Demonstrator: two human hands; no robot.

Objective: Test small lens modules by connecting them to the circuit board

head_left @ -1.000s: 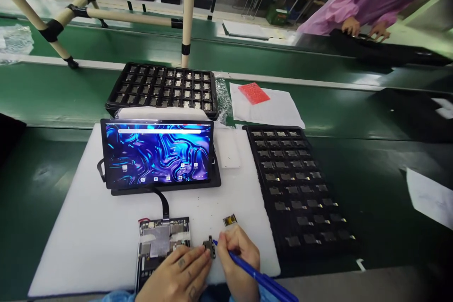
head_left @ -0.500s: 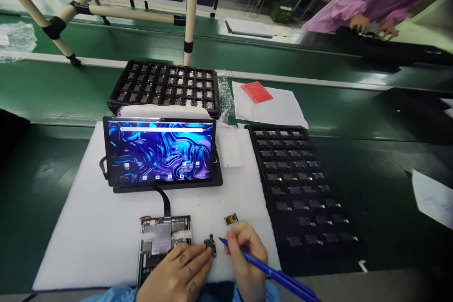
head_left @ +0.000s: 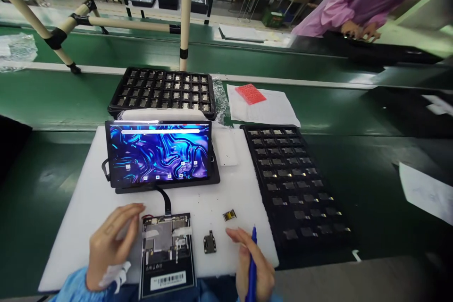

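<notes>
The open left hand [head_left: 111,245] hovers, fingers loose, just beside a tablet circuit board [head_left: 166,257], whose thin ribbon cable [head_left: 165,200] runs up to a lit tablet screen [head_left: 158,153]; a sideways knock could strain that cable. Further right lie a small black module [head_left: 210,242], loose and easily nudged, and the right hand [head_left: 252,269], fingers closed on a blue pen [head_left: 253,245], whose tip could scratch parts.

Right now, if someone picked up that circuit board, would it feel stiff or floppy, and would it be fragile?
The circuit board looks flat and probably fairly stiff, though its exposed parts may be fragile. The black ribbon cable appears to link it to the tablet, so lifting it could tug that thin cable. Lying flat on the white pad, it seems unlikely to roll.
</notes>
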